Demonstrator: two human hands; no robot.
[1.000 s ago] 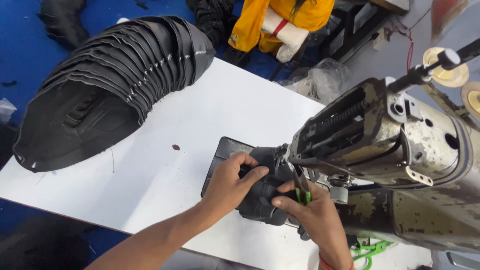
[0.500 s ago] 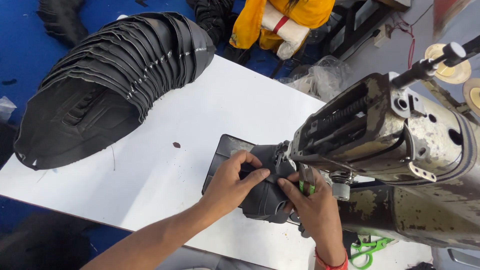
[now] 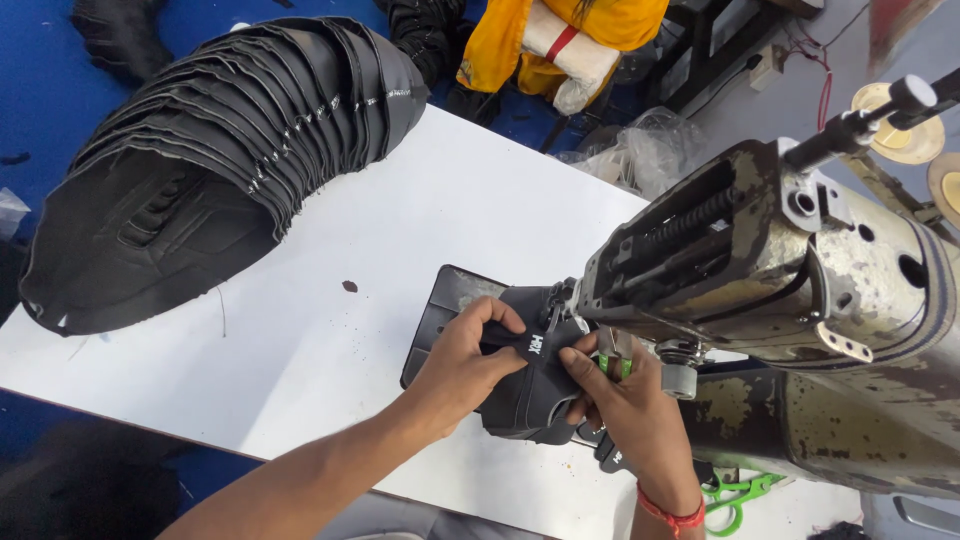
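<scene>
Left hand (image 3: 468,352) and right hand (image 3: 625,400) both grip the black shoe piece (image 3: 535,385) at the sewing machine (image 3: 780,300) head, right of the white table (image 3: 300,330); judged best fed flat, fingers clear of the needle

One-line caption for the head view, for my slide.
Left hand and right hand hold a black piece at the sewing machine.

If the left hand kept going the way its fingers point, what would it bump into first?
Probably the sewing machine head: the left hand, gripping the black piece, points right toward it. Depth is unclear.
</scene>
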